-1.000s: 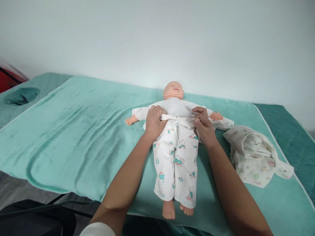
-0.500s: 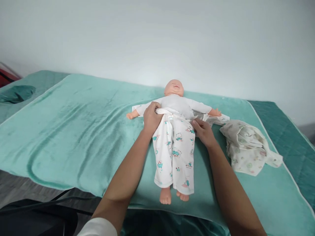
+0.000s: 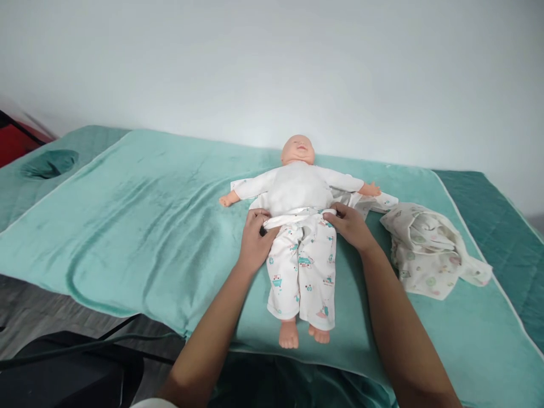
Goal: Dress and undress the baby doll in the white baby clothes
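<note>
A baby doll (image 3: 298, 152) lies on its back with arms spread and bare feet towards me. White printed pants (image 3: 304, 272) cover its legs, and a white top (image 3: 300, 184) covers its chest. My left hand (image 3: 256, 241) pinches the pants' waistband at the doll's hip on the left. At the opposite hip, my right hand (image 3: 349, 226) grips the other side of the waistband between thumb and fingers. The waistband is bunched across the lower belly. Printed white cloth shows behind the doll's arm on the right.
A bundled white printed cloth (image 3: 429, 255) lies right of the doll. Beneath is a light green cover (image 3: 170, 226) on a padded bed with a face hole (image 3: 50, 164) at the left end. A black object (image 3: 63, 374) stands at the lower left; a wall rises behind.
My left hand has moved down and slightly left with its side of the waistband, which now sits lower on the belly. My right hand stays near the same hip. The view has shifted slightly.
</note>
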`<state>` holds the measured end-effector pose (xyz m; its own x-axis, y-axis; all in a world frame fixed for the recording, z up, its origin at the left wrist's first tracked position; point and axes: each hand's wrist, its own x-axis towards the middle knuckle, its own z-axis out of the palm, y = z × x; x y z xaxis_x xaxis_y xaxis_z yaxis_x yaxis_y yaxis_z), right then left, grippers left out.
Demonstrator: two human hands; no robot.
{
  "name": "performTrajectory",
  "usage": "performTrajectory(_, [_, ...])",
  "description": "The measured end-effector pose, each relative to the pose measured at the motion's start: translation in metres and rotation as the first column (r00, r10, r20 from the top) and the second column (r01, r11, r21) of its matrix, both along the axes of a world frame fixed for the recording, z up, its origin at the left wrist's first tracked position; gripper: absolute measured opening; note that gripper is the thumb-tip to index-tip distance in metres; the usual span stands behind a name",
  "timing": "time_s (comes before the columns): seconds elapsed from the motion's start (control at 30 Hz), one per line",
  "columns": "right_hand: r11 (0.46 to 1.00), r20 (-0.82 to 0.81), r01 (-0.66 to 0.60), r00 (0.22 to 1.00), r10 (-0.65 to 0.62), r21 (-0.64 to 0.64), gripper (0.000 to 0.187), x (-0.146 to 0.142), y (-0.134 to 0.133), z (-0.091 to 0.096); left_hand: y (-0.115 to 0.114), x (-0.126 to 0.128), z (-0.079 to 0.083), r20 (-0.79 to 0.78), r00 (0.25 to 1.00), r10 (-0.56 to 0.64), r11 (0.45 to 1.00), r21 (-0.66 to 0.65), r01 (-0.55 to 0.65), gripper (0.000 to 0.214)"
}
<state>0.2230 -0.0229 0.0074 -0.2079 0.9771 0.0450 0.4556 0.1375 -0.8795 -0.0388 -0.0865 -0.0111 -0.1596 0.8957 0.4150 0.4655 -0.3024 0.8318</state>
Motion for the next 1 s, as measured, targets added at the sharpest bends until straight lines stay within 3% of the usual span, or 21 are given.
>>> performTrajectory(0.17, [0.999, -0.056, 0.018, 0.998, -0.016, 0.039, 0.046, -0.004, 0.000, -0.003, 0.007, 0.006, 0.001, 0.101, 0.994, 0.034, 0.992, -0.124, -0.021, 0.005])
performTrajectory(0.33, [0.999, -0.272, 0.027, 0.962, -0.038, -0.044, 0.043, -0.007, 0.000, -0.007, 0.028, 0.011, 0.004, 0.114, 0.992, 0.046, 0.997, -0.068, -0.038, 0.004])
performTrajectory(0.43, [0.991, -0.396, -0.039, 0.918, -0.015, -0.127, 0.040, -0.009, 0.000, -0.005, 0.048, 0.011, 0.006, 0.116, 0.991, 0.064, 0.998, -0.033, -0.060, 0.006])
performTrajectory(0.63, [0.973, -0.497, -0.113, 0.868, -0.003, -0.203, 0.058, -0.010, 0.002, -0.004, 0.076, 0.009, 0.002, 0.103, 0.993, 0.063, 0.998, 0.001, -0.063, 0.012])
performTrajectory(0.73, [0.976, -0.449, -0.078, 0.893, -0.021, -0.202, 0.058, -0.007, 0.004, -0.008, 0.067, 0.009, 0.001, 0.070, 0.997, 0.044, 0.999, 0.027, -0.046, 0.004])
performTrajectory(0.83, [0.989, -0.364, -0.017, 0.931, -0.038, -0.148, 0.053, -0.005, 0.006, -0.011, 0.045, 0.009, 0.002, 0.028, 0.999, 0.028, 0.998, 0.046, -0.029, 0.006])
performTrajectory(1.0, [0.991, -0.259, 0.075, 0.965, -0.045, 0.107, 0.040, -0.010, 0.006, -0.007, 0.003, 0.007, 0.004, -0.052, 0.998, -0.028, 0.997, 0.065, 0.032, 0.009])
